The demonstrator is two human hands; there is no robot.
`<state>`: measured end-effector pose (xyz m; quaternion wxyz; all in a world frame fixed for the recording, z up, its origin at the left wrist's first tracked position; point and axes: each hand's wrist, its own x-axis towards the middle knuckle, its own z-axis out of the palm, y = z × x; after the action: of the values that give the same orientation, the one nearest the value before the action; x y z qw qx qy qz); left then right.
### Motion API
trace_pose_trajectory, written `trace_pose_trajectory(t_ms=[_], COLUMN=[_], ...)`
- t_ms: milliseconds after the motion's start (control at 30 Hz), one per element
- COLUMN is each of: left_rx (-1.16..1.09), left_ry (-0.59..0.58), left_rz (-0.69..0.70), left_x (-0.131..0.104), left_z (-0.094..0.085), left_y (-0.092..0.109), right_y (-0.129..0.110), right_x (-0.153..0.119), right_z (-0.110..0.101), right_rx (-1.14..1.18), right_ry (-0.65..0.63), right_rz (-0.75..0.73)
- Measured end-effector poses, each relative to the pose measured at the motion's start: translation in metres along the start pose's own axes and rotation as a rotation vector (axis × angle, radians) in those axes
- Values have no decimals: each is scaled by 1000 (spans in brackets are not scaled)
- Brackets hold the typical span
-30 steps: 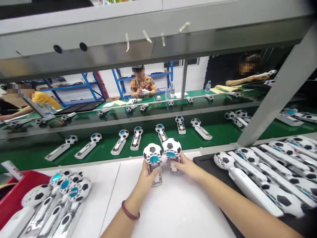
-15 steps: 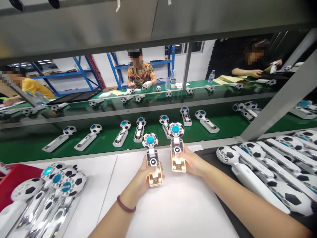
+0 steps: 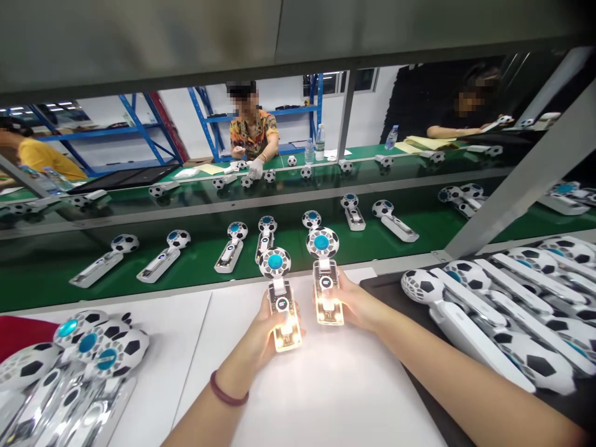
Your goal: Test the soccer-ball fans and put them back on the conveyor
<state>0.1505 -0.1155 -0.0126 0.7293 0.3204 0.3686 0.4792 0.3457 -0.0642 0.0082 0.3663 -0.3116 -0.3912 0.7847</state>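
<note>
My left hand (image 3: 261,338) is closed around the clear handle of a football-patterned handheld fan (image 3: 275,264), its thumb on the front. To its right, my right hand (image 3: 350,298) grips a matching fan (image 3: 323,243) slightly higher, also with the thumb on the handle. Both fans stand nearly upright, with round white-and-black heads and blue centres. Each handle glows warm at the bottom, and the small round displays seem to read 100. The fans are side by side, apart, above a white work surface (image 3: 344,397). My fingers behind the handles are mostly hidden.
Beyond the white surface runs a green conveyor (image 3: 195,279) bearing several similar fans. A black tray (image 3: 386,288) with rows of fans lies right; a pile of fans (image 3: 123,351) is left. A slanted metal post (image 3: 526,161) and overhead shelf frame the view. Co-workers sit opposite.
Both lit fans stay in my hands, shifted slightly left in the picture as the view moves. Across the line, a co-worker's gloved hand has come down to a fan on the belt.
</note>
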Motion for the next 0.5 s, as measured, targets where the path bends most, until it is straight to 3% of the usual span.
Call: trace_pose_trajectory(t_ms=[500], left_rx=[-17], left_ry=[4], left_rz=[3], left_x=[1], left_z=[0], left_y=[-1], right_y=[1], right_x=[-1], right_z=[2], right_rx=[8], right_ry=[17], right_rz=[18])
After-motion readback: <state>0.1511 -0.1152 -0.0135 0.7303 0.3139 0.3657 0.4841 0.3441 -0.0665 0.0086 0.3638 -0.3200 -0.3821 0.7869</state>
